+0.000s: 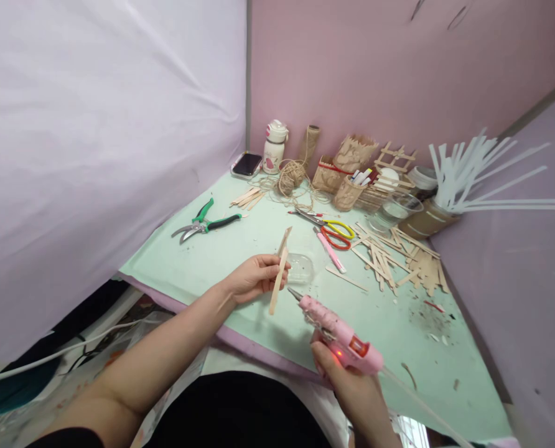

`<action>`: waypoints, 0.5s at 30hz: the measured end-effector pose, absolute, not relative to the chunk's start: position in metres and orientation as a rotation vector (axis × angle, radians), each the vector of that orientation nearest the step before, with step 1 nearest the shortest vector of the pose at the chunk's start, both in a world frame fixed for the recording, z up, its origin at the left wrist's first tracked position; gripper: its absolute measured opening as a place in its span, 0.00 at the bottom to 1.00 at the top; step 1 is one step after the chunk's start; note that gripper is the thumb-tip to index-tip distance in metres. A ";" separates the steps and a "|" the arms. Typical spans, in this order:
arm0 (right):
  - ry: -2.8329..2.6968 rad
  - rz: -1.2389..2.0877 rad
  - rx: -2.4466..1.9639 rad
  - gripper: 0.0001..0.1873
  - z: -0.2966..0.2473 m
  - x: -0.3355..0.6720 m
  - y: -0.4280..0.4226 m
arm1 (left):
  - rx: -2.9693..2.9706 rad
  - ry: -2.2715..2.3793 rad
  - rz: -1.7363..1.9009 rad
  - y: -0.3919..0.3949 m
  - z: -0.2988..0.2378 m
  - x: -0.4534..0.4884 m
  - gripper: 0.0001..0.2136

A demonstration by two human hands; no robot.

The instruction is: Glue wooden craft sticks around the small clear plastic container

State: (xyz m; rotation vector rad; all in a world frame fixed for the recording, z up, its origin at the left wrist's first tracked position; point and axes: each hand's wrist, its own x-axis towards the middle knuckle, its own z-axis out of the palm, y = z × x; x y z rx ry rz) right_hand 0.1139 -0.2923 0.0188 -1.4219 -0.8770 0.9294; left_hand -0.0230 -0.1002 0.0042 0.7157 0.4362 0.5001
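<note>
My left hand (261, 277) pinches wooden craft sticks (278, 289) above the table, one slanting down towards me and another piece rising behind it. Whether the pieces are joined is hidden by my fingers. Wrapped round the handle of a pink hot glue gun (336, 330) is my right hand (349, 386). A red light glows on the gun, and its metal nozzle points at the sticks, a little apart from them. Just behind my left hand lies a small clear plastic dish (300, 269).
Green-handled pruning shears (205, 224) lie left. Scissors (328, 225), a pink utility knife (330, 250) and a pile of loose craft sticks (389, 261) lie right. Behind stand twine (292, 177), a bottle (274, 149), a glass bowl (392, 211) and white glue sticks (468, 174).
</note>
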 end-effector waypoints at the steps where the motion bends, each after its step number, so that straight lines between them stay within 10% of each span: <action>1: -0.923 0.877 -1.446 0.08 0.022 0.111 -0.292 | 0.712 0.450 0.504 -0.100 0.004 -0.023 0.18; 15: -1.300 0.475 -1.641 0.10 0.029 0.105 -0.286 | 0.888 0.457 0.527 -0.103 0.010 -0.021 0.17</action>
